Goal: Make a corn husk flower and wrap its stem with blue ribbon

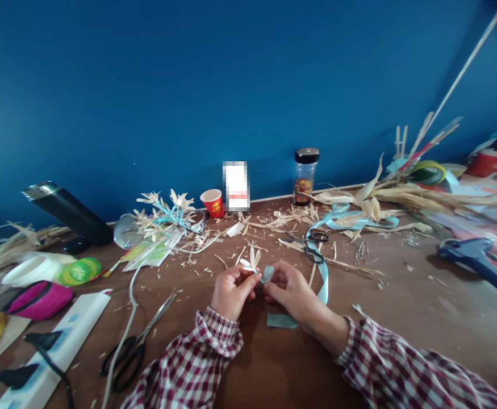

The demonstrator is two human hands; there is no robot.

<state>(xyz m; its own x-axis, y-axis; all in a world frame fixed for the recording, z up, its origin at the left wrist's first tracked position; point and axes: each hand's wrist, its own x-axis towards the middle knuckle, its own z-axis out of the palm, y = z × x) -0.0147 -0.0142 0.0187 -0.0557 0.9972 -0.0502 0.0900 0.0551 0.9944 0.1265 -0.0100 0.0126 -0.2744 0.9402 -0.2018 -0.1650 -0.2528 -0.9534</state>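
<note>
My left hand (233,288) pinches a small pale flower (251,261) that looks made of dried husk, its petals pointing up. Close beside it, my right hand (289,287) is closed on a short piece of light blue ribbon (268,274), which stands up between the fingers by the flower's base. How the ribbon meets the stem is hidden by the fingertips. Another cut piece of blue ribbon (281,321) lies on the table below my right hand. A longer blue ribbon (324,278) curls behind the right wrist, near black-handled scissors (315,248).
Larger scissors (135,352) and a white cable lie left, beside a power strip (67,341). Finished-looking husk flowers (167,213), a red paper cup (213,203) and a glass jar (305,177) stand along the wall. At right are husks (401,196) and a blue glue gun (478,261).
</note>
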